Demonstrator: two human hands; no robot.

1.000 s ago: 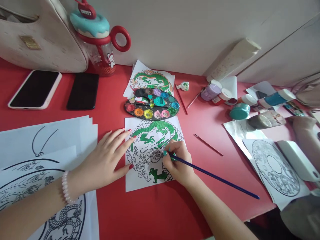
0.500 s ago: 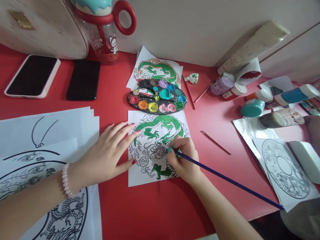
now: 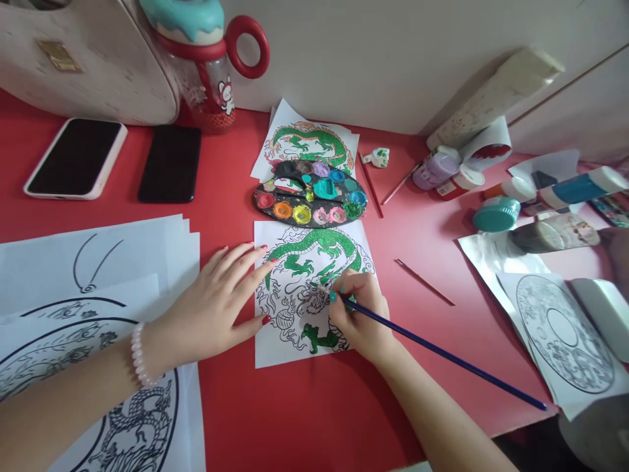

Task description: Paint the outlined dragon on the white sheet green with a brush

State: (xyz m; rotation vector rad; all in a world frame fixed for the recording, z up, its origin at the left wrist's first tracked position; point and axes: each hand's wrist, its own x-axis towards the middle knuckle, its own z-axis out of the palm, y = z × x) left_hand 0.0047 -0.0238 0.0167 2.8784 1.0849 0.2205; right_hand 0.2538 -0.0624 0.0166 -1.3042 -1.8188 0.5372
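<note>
A sheet with a dragon line drawing (image 3: pixel 275 351), partly painted green, lies on the red table. My left hand (image 3: pixel 216 305) rests open and flat, its fingertips on the sheet's left edge. Pinched in my right hand (image 3: pixel 361 311) is a long blue paintbrush (image 3: pixel 442 351); its tip is at the dragon's head and the handle slants down to the right. Just above the sheet sits a black paint palette (image 3: pixel 309 196) with several colour wells. The palette overlaps a second dragon picture (image 3: pixel 309 141) in green and orange.
Left are two phones (image 3: pixel 76 157) (image 3: pixel 170 164), a cup with a red handle (image 3: pixel 211 92), a white bag (image 3: pixel 98 65) and printed sheets (image 3: pixel 177 255). Right are a thin brush (image 3: pixel 425 282), paint bottles (image 3: pixel 435 167), a teal-lidded jar (image 3: pixel 496 213), and a ring-patterned sheet (image 3: pixel 535 367). Another person's arm (image 3: pixel 616 252) shows at the right edge.
The view has shifted, so objects sit differently in the frame. My left hand stays on the sheet. The brush tip has moved slightly around the dragon's head.
</note>
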